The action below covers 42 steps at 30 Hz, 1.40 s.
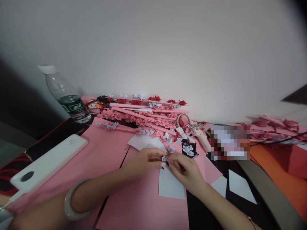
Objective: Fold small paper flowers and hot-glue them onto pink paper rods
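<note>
Between the fingertips of both hands is a small white folded paper flower (164,158). My left hand (150,161) pinches it from the left, and my right hand (183,167) pinches it from the right. Just beyond the fingers sits another white paper flower (171,149). Below the hands lies a sheet of white paper (171,185), resting on large pink paper (148,204). A cluster of white paper flowers (188,149) rests on a black patch to the right of my right hand.
Pink paper rolls bearing pink, red and white flowers (144,119) are heaped along the wall. A pink glue gun (201,138) and a tape roll (183,119) lie there. A water bottle (72,102) and a white power bank (50,161) are on the left, orange paper (275,172) on the right.
</note>
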Tool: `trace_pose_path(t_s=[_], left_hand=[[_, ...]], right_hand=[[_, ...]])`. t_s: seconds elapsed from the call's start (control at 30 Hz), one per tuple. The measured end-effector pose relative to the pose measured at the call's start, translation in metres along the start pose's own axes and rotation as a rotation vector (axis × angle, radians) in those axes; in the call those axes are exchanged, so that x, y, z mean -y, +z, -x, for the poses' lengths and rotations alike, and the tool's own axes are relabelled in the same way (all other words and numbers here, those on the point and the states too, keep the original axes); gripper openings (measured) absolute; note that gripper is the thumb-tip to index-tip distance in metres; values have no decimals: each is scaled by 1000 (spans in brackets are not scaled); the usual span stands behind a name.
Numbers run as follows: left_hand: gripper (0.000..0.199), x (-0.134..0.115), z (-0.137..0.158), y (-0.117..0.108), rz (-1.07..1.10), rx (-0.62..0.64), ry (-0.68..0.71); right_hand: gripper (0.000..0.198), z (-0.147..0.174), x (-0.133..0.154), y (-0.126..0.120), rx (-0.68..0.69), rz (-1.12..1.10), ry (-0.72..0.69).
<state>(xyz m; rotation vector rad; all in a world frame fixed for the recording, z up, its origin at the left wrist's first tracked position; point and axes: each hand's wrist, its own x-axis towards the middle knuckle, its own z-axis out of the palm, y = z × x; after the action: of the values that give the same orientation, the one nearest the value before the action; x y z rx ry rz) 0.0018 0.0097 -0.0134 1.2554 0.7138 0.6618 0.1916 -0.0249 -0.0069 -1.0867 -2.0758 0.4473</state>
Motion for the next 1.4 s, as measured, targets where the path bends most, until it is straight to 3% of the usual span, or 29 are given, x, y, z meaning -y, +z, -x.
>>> trace_pose_path(t_s=[0.63, 1.13, 1.23, 1.4], left_hand=[[33, -7, 0, 2, -36, -9, 14], [15, -5, 0, 3, -118, -116, -13], [18, -3, -2, 1, -112, -169, 1], [27, -4, -4, -2, -124, -266, 14]], right_hand=[[12, 1, -2, 1, -14, -7, 10], [23, 1, 3, -3, 169, -99, -36], [29, -1, 1, -7, 55, -36, -8], [28, -12, -25, -28, -392, 225, 216]])
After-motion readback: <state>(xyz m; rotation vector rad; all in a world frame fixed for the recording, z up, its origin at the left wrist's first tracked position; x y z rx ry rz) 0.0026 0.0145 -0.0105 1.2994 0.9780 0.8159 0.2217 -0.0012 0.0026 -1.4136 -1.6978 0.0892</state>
